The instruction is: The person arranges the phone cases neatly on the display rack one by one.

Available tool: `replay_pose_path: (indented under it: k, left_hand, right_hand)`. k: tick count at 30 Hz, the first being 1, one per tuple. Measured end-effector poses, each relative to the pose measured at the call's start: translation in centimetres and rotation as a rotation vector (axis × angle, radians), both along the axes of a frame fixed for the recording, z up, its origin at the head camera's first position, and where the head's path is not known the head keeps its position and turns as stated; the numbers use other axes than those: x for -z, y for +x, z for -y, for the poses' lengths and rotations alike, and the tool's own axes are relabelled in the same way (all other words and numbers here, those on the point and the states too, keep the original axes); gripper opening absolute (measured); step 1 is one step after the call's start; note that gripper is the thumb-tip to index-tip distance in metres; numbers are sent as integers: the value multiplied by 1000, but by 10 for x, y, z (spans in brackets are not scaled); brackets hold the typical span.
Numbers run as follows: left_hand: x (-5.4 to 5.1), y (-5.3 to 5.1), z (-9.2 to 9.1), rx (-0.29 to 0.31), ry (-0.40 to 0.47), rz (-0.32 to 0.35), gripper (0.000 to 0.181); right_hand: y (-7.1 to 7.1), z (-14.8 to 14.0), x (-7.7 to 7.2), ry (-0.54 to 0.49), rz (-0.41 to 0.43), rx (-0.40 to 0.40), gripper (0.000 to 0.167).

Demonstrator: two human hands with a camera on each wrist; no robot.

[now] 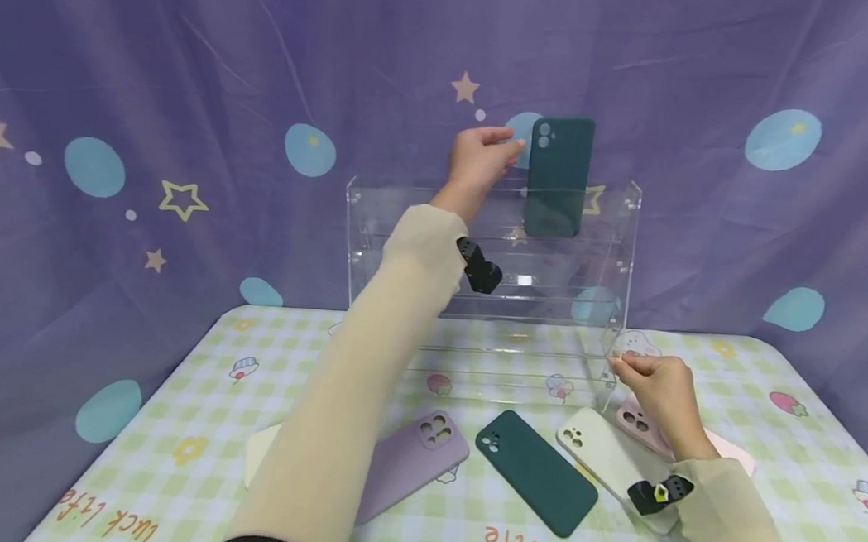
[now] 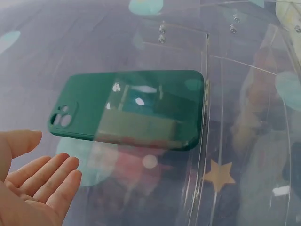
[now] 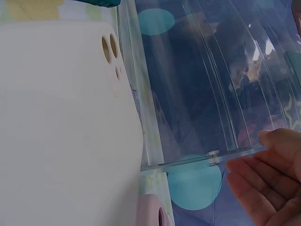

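A dark green phone case stands upright on the top tier of a clear stepped rack, its camera holes at the upper left. Just left of it is my left hand, fingers extended and apart from the case; the left wrist view shows this hand holding nothing beside the case. My right hand is at the rack's lower right side. In the right wrist view that hand pinches the rack's side edge between thumb and fingers.
On the checked cloth in front of the rack lie a purple case, another green case, a white case and a pink case. A pale item is partly under my left sleeve. A patterned curtain hangs behind.
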State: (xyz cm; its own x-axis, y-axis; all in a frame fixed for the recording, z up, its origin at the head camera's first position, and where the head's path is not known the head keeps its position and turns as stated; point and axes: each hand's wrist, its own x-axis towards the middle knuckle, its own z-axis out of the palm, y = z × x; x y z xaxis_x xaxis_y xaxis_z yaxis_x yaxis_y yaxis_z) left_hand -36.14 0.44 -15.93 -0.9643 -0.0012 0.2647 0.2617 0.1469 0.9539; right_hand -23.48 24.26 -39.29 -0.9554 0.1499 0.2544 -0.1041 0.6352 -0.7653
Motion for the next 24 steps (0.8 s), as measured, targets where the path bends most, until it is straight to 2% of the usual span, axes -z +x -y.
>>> replay_pose_path:
  k: [5,9,14,24]
  left_hand:
    - [5,17,14,114,25,-3,36]
    - [16,33,27,215,38,-13,37]
    - [44,46,53,291,5,-5,36]
    - [107,73,124,341,-140,111,38]
  right_hand:
    - [0,-2,2,18,-23,8,35]
    - [0,-3,1,31,-41,11,35]
    - [0,-3,0,38,-45,21,35]
    - [2,-2,-2,59,-27,1,35]
